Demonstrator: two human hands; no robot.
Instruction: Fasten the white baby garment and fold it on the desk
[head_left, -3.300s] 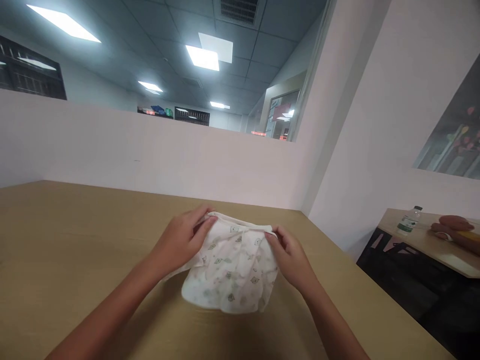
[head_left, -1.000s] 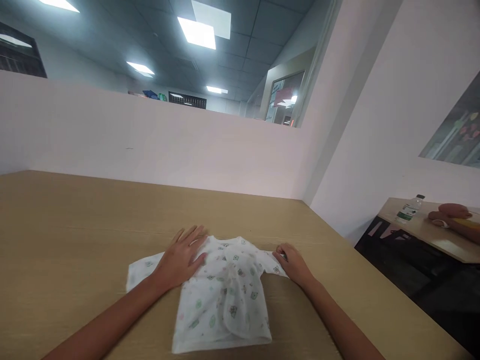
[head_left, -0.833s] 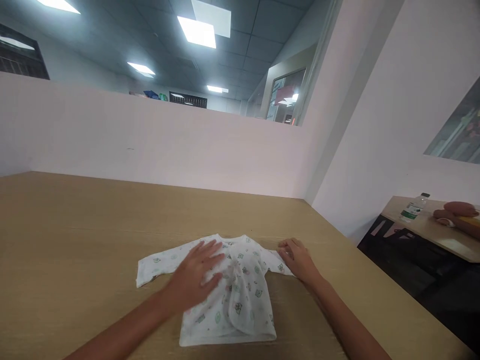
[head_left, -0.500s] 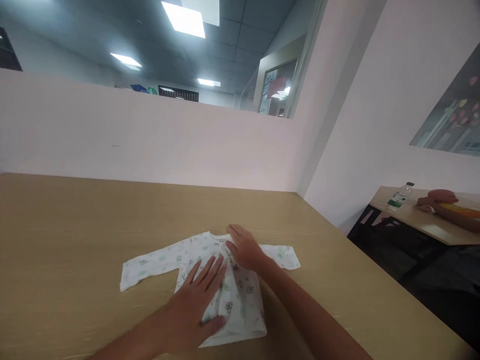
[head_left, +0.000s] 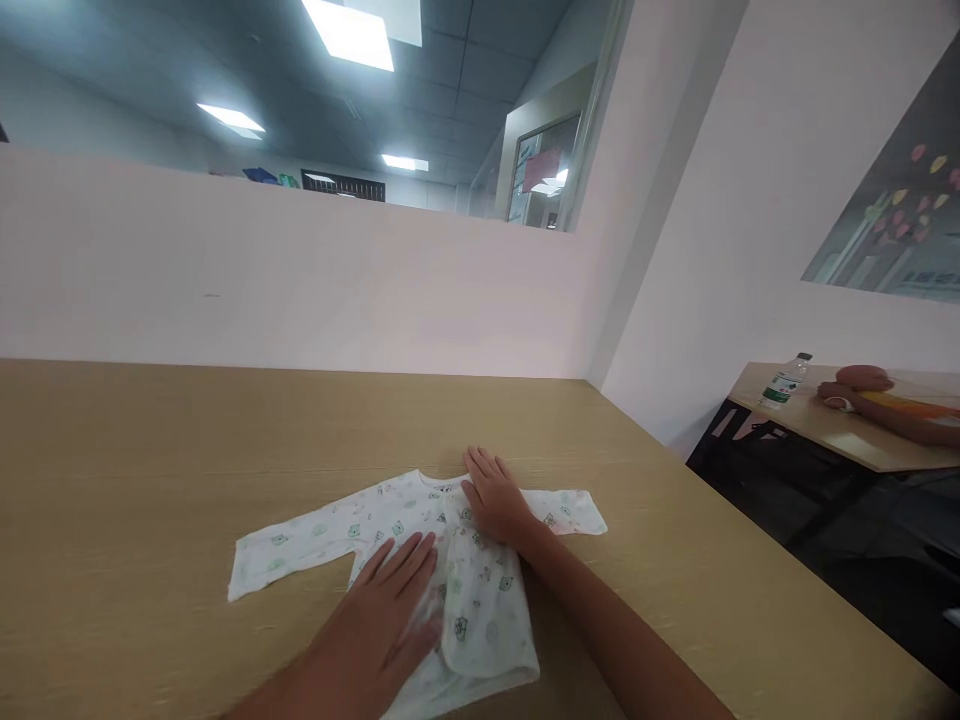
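A small white baby shirt (head_left: pixel 480 595) with a green and grey print lies spread flat on the wooden table (head_left: pixel 150 470), both sleeves out to the sides. My left hand (head_left: pixel 394 605) rests flat on the shirt's left front, fingers stretched out. My right hand (head_left: pixel 491 495) lies flat near the collar and right shoulder, fingers together and extended. Neither hand holds anything.
A white partition (head_left: pixel 300 270) runs along the table's far edge, with a white wall (head_left: pixel 735 250) to the right. Another table (head_left: pixel 847 430) at right carries a water bottle (head_left: pixel 780 382) and another person's forearm (head_left: pixel 892 410). Dark floor lies beyond my table's right edge.
The shirt went from bunched between both hands to spread flat on the table. My right hand moved from the right sleeve to the collar; my left slid down the front.
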